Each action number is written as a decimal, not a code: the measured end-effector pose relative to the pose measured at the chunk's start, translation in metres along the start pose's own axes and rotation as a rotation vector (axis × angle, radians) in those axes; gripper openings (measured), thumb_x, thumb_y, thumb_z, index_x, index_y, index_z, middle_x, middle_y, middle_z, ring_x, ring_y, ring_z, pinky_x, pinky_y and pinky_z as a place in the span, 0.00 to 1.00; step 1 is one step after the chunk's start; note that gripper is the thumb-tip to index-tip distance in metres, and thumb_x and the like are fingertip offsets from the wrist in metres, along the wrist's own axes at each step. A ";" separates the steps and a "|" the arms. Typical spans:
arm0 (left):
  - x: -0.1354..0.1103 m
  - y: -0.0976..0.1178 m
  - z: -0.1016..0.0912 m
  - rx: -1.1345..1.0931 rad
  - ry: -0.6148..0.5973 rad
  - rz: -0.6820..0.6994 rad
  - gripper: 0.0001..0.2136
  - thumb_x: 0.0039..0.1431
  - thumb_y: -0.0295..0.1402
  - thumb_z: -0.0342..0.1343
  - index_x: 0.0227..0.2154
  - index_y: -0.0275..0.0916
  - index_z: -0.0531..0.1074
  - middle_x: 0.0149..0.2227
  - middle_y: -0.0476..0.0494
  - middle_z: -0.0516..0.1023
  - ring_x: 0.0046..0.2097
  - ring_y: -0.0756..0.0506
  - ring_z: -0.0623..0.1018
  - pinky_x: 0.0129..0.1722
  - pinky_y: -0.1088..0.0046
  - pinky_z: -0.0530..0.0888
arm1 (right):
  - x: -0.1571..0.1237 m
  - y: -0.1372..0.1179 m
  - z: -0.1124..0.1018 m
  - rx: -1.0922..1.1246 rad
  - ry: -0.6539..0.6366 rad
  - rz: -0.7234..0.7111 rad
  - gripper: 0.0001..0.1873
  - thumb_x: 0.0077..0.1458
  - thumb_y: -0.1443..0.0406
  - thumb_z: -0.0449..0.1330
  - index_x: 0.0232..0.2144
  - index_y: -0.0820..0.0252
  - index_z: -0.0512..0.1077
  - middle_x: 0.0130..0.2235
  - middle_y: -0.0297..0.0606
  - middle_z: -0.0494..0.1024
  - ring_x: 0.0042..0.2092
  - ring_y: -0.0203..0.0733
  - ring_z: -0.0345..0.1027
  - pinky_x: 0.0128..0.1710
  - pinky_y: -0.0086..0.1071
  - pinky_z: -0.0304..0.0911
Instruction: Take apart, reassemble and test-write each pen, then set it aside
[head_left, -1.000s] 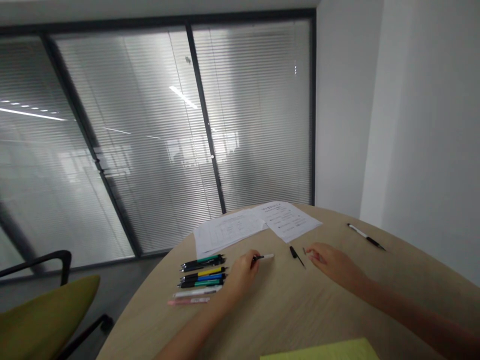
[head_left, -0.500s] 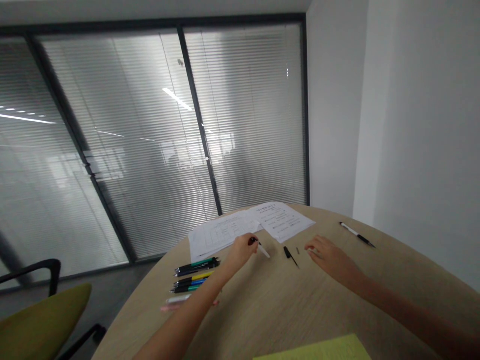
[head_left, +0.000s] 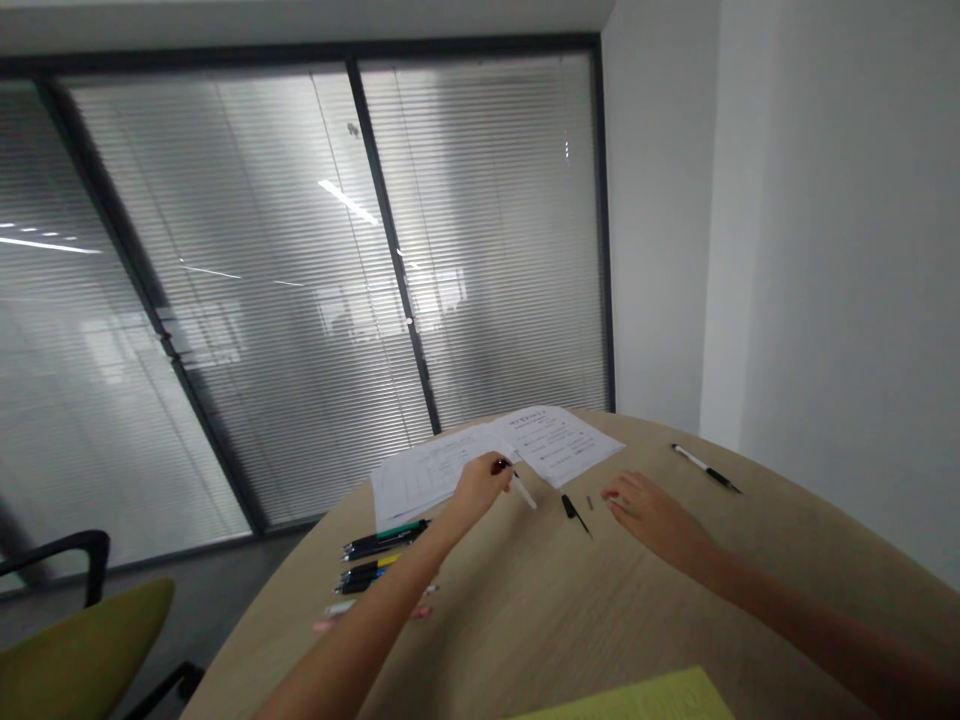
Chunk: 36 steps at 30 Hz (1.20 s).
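Observation:
My left hand [head_left: 480, 487] is closed on a white pen barrel [head_left: 525, 492], which slants down to the right from the fingers above the tabletop. A dark part shows at its upper end, by my fingertips. My right hand [head_left: 636, 508] is low over the table, fingers bent and drawn together; what lies between them is too small to make out. Just left of its fingertips is a small greyish piece [head_left: 589, 503], like a spring. Beside that lies a black pen part with a thin dark tip [head_left: 574, 510]. Between both hands, these parts rest on the wood.
Printed sheets [head_left: 427, 473] lie at the table's far side. Several pens [head_left: 375, 545] are grouped at the left, partly behind my left forearm. A white-and-black pen [head_left: 705, 467] lies at the right. Yellow paper [head_left: 637, 700] is at the near edge, a green chair [head_left: 90, 640] to the left.
The view has shifted slightly, moving the scene a little to the left. My left hand keeps hold of the white barrel, and my right fingers have drawn slightly closer together.

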<state>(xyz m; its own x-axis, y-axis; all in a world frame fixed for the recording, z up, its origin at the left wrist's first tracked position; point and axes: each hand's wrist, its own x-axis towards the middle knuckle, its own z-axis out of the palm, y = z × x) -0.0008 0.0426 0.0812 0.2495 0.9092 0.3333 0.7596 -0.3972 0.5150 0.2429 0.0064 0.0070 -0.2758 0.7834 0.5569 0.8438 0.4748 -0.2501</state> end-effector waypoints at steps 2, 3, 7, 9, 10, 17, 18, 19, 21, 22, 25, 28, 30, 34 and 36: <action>0.002 0.003 0.000 0.011 -0.016 -0.003 0.10 0.47 0.26 0.46 0.26 0.35 0.73 0.19 0.50 0.72 0.25 0.49 0.72 0.27 0.78 0.65 | 0.000 -0.001 0.000 0.015 -0.001 -0.004 0.09 0.52 0.69 0.48 0.31 0.59 0.68 0.34 0.40 0.71 0.40 0.41 0.64 0.42 0.35 0.59; 0.002 0.004 0.001 0.016 -0.030 -0.004 0.09 0.46 0.26 0.46 0.25 0.35 0.73 0.18 0.51 0.72 0.25 0.49 0.72 0.26 0.78 0.65 | 0.000 -0.002 0.000 0.017 -0.004 -0.005 0.10 0.52 0.69 0.47 0.30 0.59 0.68 0.34 0.40 0.71 0.40 0.41 0.64 0.42 0.35 0.59; 0.006 0.005 0.009 0.038 -0.084 -0.019 0.08 0.45 0.26 0.48 0.21 0.35 0.73 0.15 0.51 0.71 0.22 0.50 0.71 0.23 0.79 0.64 | 0.000 -0.004 0.000 0.025 -0.018 -0.016 0.10 0.52 0.70 0.47 0.30 0.59 0.69 0.35 0.40 0.72 0.41 0.41 0.64 0.43 0.35 0.59; 0.008 0.006 0.011 0.048 -0.090 -0.028 0.09 0.45 0.26 0.48 0.20 0.35 0.72 0.15 0.51 0.71 0.22 0.49 0.71 0.22 0.79 0.63 | 0.000 -0.004 0.000 0.032 -0.012 -0.015 0.10 0.52 0.69 0.48 0.30 0.59 0.69 0.35 0.40 0.72 0.41 0.41 0.64 0.43 0.35 0.59; 0.009 0.007 0.012 0.052 -0.088 -0.030 0.09 0.45 0.26 0.47 0.19 0.35 0.72 0.15 0.51 0.71 0.22 0.49 0.71 0.22 0.79 0.63 | 0.000 -0.005 0.000 0.034 -0.010 -0.011 0.10 0.52 0.69 0.48 0.30 0.59 0.69 0.35 0.40 0.72 0.41 0.41 0.64 0.43 0.36 0.59; 0.012 0.009 0.007 0.036 -0.039 0.007 0.09 0.46 0.26 0.47 0.22 0.35 0.73 0.16 0.52 0.71 0.23 0.50 0.72 0.25 0.79 0.64 | -0.001 -0.010 -0.007 0.015 -0.049 -0.013 0.11 0.51 0.71 0.47 0.31 0.60 0.69 0.35 0.41 0.72 0.41 0.41 0.64 0.43 0.35 0.59; 0.012 0.009 0.005 0.032 -0.029 0.012 0.09 0.47 0.26 0.47 0.23 0.35 0.73 0.17 0.51 0.71 0.24 0.50 0.72 0.25 0.79 0.64 | -0.001 -0.010 -0.007 0.010 -0.048 -0.015 0.11 0.51 0.71 0.48 0.31 0.60 0.69 0.35 0.41 0.72 0.41 0.41 0.64 0.43 0.35 0.59; 0.012 0.008 0.002 0.029 -0.017 0.017 0.09 0.47 0.27 0.46 0.23 0.35 0.73 0.17 0.51 0.71 0.24 0.50 0.72 0.26 0.79 0.64 | -0.001 -0.010 -0.007 0.005 -0.046 -0.017 0.11 0.51 0.71 0.48 0.31 0.60 0.69 0.35 0.41 0.72 0.41 0.41 0.64 0.43 0.35 0.59; 0.011 0.007 -0.003 0.027 0.007 0.018 0.10 0.48 0.28 0.46 0.24 0.35 0.73 0.18 0.51 0.72 0.25 0.49 0.71 0.26 0.78 0.64 | -0.001 -0.009 -0.006 -0.003 -0.044 -0.021 0.10 0.50 0.71 0.48 0.31 0.60 0.69 0.36 0.41 0.72 0.42 0.42 0.64 0.43 0.35 0.59; 0.011 0.007 -0.005 0.028 0.017 0.017 0.10 0.48 0.29 0.46 0.23 0.35 0.72 0.18 0.51 0.72 0.25 0.49 0.71 0.27 0.78 0.64 | -0.001 -0.009 -0.006 -0.004 -0.043 -0.022 0.10 0.50 0.71 0.49 0.31 0.61 0.69 0.36 0.42 0.72 0.42 0.42 0.64 0.43 0.36 0.59; 0.010 0.005 -0.011 0.035 0.033 0.007 0.10 0.48 0.30 0.45 0.22 0.35 0.72 0.18 0.51 0.71 0.24 0.49 0.71 0.26 0.78 0.64 | -0.001 -0.008 -0.004 0.005 -0.046 -0.018 0.10 0.50 0.71 0.48 0.31 0.61 0.70 0.36 0.42 0.72 0.42 0.42 0.64 0.43 0.35 0.59; 0.009 0.004 -0.011 0.046 0.031 -0.005 0.10 0.48 0.29 0.45 0.20 0.35 0.71 0.17 0.51 0.70 0.24 0.49 0.70 0.25 0.78 0.63 | -0.001 -0.008 -0.004 0.001 -0.055 -0.022 0.10 0.51 0.70 0.48 0.31 0.60 0.70 0.35 0.41 0.72 0.41 0.41 0.64 0.43 0.35 0.59; 0.008 0.003 -0.006 0.054 0.011 -0.013 0.10 0.47 0.28 0.45 0.19 0.36 0.70 0.16 0.52 0.69 0.23 0.50 0.70 0.25 0.78 0.63 | -0.001 -0.009 -0.004 -0.006 -0.065 -0.024 0.10 0.51 0.70 0.48 0.30 0.60 0.70 0.36 0.41 0.72 0.41 0.41 0.64 0.43 0.35 0.59; 0.004 0.003 0.006 0.067 -0.044 -0.023 0.09 0.45 0.26 0.46 0.18 0.36 0.70 0.14 0.52 0.68 0.21 0.50 0.70 0.22 0.78 0.62 | -0.002 -0.008 -0.003 -0.004 -0.076 -0.030 0.10 0.52 0.70 0.48 0.31 0.61 0.70 0.36 0.41 0.72 0.41 0.41 0.64 0.43 0.35 0.59; 0.003 0.005 0.007 0.070 -0.052 -0.018 0.08 0.45 0.26 0.47 0.18 0.35 0.71 0.14 0.52 0.68 0.21 0.49 0.70 0.22 0.78 0.62 | -0.003 -0.007 -0.001 0.000 -0.069 -0.026 0.10 0.52 0.70 0.48 0.31 0.60 0.70 0.36 0.41 0.72 0.41 0.41 0.64 0.43 0.34 0.59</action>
<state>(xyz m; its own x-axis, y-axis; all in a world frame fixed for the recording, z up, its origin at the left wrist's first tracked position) 0.0086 0.0443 0.0792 0.2653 0.9220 0.2819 0.8038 -0.3730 0.4635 0.2380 0.0004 0.0085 -0.3291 0.7966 0.5071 0.8357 0.4957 -0.2363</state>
